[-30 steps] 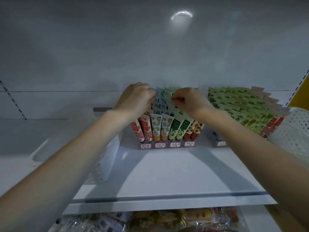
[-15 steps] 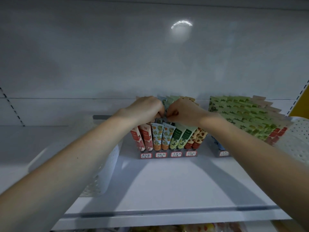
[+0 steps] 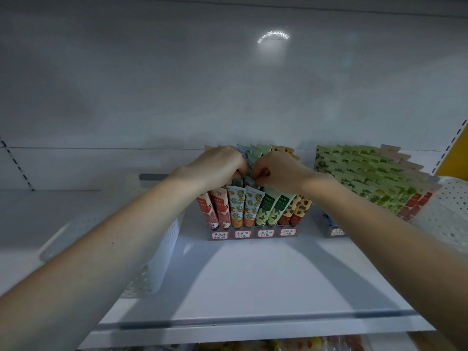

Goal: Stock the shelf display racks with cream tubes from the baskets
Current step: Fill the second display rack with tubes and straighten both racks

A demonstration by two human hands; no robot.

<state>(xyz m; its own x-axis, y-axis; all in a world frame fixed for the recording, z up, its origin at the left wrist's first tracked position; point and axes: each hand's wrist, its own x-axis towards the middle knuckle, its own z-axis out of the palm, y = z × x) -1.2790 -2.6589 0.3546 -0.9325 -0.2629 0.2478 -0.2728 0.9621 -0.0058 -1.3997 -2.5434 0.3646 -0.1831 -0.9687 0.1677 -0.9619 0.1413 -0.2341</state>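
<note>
Open shelf [image 3: 253,279] fronts the rack [image 3: 253,234]; left basket [image 3: 163,252] and right basket [image 3: 450,214] narrow the sides.

A shop: white metal shelving [image 3: 253,274] carries a grey display rack [image 3: 254,237] of patterned cream tubes [image 3: 249,209] fronted by red-bordered handwritten price labels [image 3: 242,234], with wrapped goods [image 3: 291,345] on the shelf below.

White back panel [image 3: 177,84], yellow edge [image 3: 455,158], wrapped packets [image 3: 291,345]
</note>
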